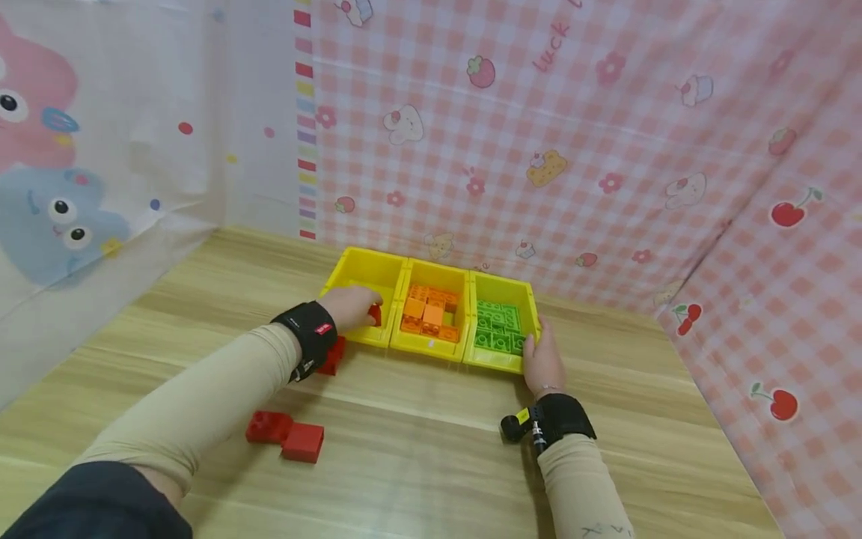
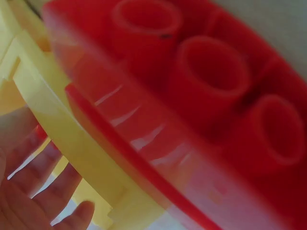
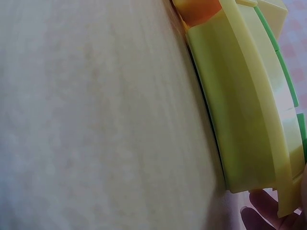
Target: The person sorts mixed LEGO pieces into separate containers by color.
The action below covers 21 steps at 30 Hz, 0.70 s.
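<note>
Three yellow bins stand joined in a row. My left hand (image 1: pixel 350 307) reaches over the front of the left bin (image 1: pixel 377 269), its fingertips at a red toy building brick (image 1: pixel 375 315) inside; the hand hides part of that brick. Another red brick (image 1: pixel 331 358) lies under my left wrist and fills much of the left wrist view, its hollow tubes showing. With thumb at the rim and fingers outside, my right hand (image 1: pixel 545 361) grips the outer side of the right bin (image 1: pixel 494 361), which holds green bricks (image 1: pixel 498 326).
Orange bricks (image 1: pixel 431 314) fill much of the middle bin (image 1: pixel 438 269). Two more red bricks, one studded (image 1: pixel 268 427) and one block (image 1: pixel 303 442), lie on the wooden table (image 1: pixel 417 464) at the near left. A pink checked cloth (image 1: pixel 512 150) hangs behind the bins.
</note>
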Tool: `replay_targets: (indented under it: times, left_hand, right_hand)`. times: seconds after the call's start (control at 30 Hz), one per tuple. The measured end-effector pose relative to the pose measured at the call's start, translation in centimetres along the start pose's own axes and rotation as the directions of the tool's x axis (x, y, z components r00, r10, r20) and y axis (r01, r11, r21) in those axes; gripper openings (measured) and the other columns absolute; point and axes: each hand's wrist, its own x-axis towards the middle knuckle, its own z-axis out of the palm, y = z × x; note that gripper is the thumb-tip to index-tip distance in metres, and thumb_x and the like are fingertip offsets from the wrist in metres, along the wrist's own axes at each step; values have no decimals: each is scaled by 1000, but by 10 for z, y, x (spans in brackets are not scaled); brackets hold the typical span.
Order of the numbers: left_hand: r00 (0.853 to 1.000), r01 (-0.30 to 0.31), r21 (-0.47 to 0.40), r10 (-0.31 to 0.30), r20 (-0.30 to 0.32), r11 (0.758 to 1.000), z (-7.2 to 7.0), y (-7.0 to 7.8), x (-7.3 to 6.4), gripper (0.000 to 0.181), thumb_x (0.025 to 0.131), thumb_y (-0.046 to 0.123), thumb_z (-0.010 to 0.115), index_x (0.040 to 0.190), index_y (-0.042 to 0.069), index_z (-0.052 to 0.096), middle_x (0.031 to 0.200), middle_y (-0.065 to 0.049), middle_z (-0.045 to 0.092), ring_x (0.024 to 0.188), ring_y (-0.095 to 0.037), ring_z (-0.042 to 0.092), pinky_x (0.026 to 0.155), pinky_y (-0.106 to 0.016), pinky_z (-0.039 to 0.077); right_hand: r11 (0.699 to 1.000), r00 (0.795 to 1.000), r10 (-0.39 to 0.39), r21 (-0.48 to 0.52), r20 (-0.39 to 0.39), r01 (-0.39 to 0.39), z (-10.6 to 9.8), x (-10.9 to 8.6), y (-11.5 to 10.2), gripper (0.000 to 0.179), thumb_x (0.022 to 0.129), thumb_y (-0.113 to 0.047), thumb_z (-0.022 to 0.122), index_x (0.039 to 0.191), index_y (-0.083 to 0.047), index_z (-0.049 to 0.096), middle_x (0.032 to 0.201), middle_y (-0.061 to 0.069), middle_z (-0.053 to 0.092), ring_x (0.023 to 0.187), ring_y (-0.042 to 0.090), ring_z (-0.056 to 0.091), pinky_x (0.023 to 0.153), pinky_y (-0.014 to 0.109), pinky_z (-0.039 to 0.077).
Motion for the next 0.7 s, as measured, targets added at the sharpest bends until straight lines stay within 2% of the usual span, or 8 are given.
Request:
replay_targets:
  times: [0.13,0.27,0.37,0.4,0.47,0.57,0.63,0.7]
  left_hand:
    - [998,27,-69,-24,53,997,-2,-2,6,37,84,16,69,115,-2,62,108,-15,63,97,-26,57,89,-40,43]
    - [990,78,-149,-59,128,986,-2,-2,15,29,83,15,71,106,-1,66,98,-12,65,88,-25,57,84,-38,45]
    - [984,86,-203,-51,173,975,10,-12,31,23,81,20,73,96,3,70,91,-7,66,83,-22,58,79,-36,46]
    - [988,42,-244,-4,154,969,24,-25,42,23,79,25,74,92,5,71,87,-5,66,79,-20,58,75,-33,46]
    - [985,34,-262,11,170,964,33,-31,49,23,79,27,74,90,7,73,86,-3,67,78,-19,58,74,-32,47]
    - [985,36,-306,17,170,952,36,-30,46,22,81,26,72,92,7,74,88,-4,68,80,-19,59,75,-33,48]
    - [985,64,-315,-10,172,947,23,-16,32,21,83,19,70,95,2,73,93,-9,69,86,-22,60,79,-36,47]
    - [992,29,-341,16,127,940,20,-13,21,21,84,16,67,96,-1,72,95,-12,69,89,-24,61,81,-37,47]
  right_hand:
    - [1000,1000,-2,12,3,2,-1,0,-4,51,100,-18,31,147,-5,17,145,20,32,127,31,38,104,46,28]
    - [1000,1000,3,15,15,-3,-2,-1,-5,50,101,-18,31,147,-6,17,144,19,33,127,30,39,104,46,28]
    - [1000,1000,11,15,17,-11,-3,-1,-5,50,101,-18,31,147,-6,17,145,18,33,127,30,38,104,46,28]
    - [1000,1000,12,16,16,-12,-3,-2,-5,50,101,-18,31,147,-6,17,145,19,33,127,30,38,104,46,28]
    - [1000,1000,17,20,18,-18,-3,-2,-4,50,101,-19,30,147,-7,17,145,18,32,128,30,38,104,46,27]
    - [999,999,23,24,22,-23,-3,-2,-3,50,101,-19,30,147,-6,16,145,19,32,128,30,37,105,46,27]
    - [999,999,28,28,20,-28,-3,-1,-3,50,101,-19,30,147,-7,17,145,18,32,128,30,38,105,46,27]
    - [999,999,29,29,18,-30,-1,-1,-3,50,101,-20,30,148,-7,17,145,18,32,128,30,38,105,46,27]
